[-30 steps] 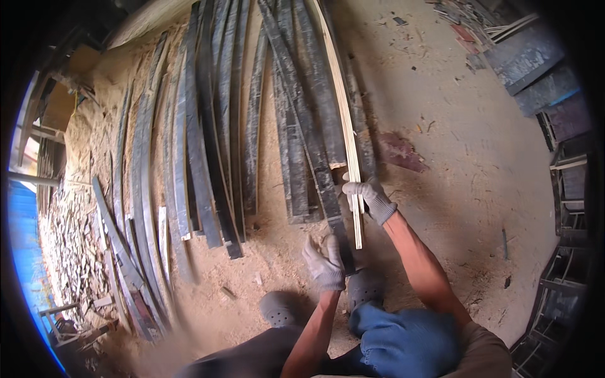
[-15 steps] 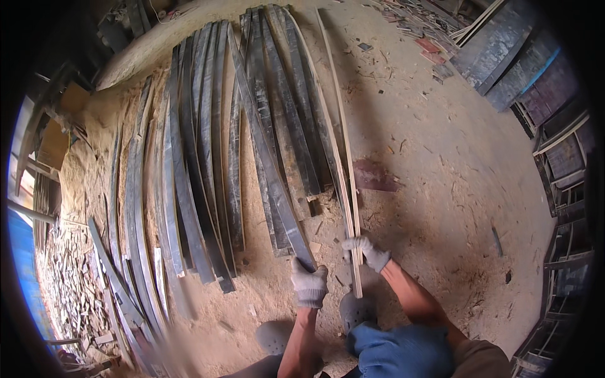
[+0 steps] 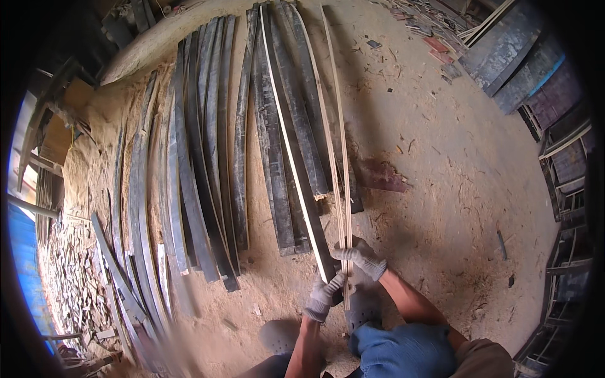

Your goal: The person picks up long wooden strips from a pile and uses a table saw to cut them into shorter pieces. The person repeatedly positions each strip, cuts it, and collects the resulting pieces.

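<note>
My left hand [image 3: 322, 297], in a grey-white knit glove, is closed round the near end of a long plywood strip [image 3: 292, 165]. That strip is turned so its pale edge faces up, with its dark face to the side. My right hand [image 3: 362, 258], gloved alike, grips a pair of plywood strips [image 3: 345, 189] standing on edge, their pale layered edges upward. The two hands are close together, the right slightly farther away. Between them the near ends of the strips nearly meet. Under both hands the fingers are partly hidden.
Several dark strips [image 3: 200, 157] lie lengthwise to the left on the dusty ground [image 3: 454, 208]. A heap of wood scraps [image 3: 75, 286] is at far left. Dark panels [image 3: 504, 50] lean at the upper right. My grey clogs [image 3: 279, 336] stand just below the hands.
My left hand has moved right and nearer to me, turning its strip from dark face up to pale edge up. My right hand has shifted slightly left along its strips.
</note>
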Motion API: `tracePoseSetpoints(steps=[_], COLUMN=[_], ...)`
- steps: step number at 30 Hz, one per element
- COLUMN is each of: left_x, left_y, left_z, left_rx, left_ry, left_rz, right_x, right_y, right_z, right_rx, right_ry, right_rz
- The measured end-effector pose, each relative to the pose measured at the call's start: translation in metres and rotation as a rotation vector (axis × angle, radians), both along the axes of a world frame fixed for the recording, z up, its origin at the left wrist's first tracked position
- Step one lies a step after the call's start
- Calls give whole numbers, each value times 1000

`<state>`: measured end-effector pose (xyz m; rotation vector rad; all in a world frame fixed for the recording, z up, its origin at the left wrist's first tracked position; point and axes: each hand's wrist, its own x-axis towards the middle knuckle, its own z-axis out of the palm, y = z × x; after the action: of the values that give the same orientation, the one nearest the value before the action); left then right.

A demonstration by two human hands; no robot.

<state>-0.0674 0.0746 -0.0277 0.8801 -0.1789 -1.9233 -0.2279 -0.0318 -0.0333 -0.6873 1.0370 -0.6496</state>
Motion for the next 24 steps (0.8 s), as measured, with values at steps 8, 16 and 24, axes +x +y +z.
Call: tracePoseSetpoints(steps=[8, 16, 24], left_x=[-7, 16, 23], left_y=[9, 3, 10], left_z=[-13, 16, -3], left_rx=[130, 52, 154], left_ry=[8, 334, 117], left_rz=[-129, -101, -125], right_x=[-2, -79, -91], right_y=[-2, -3, -3], right_z=[19, 75, 47], right_rx=[-180, 194, 215], right_ry=[522, -126, -253], right_rz=[-286, -293, -233])
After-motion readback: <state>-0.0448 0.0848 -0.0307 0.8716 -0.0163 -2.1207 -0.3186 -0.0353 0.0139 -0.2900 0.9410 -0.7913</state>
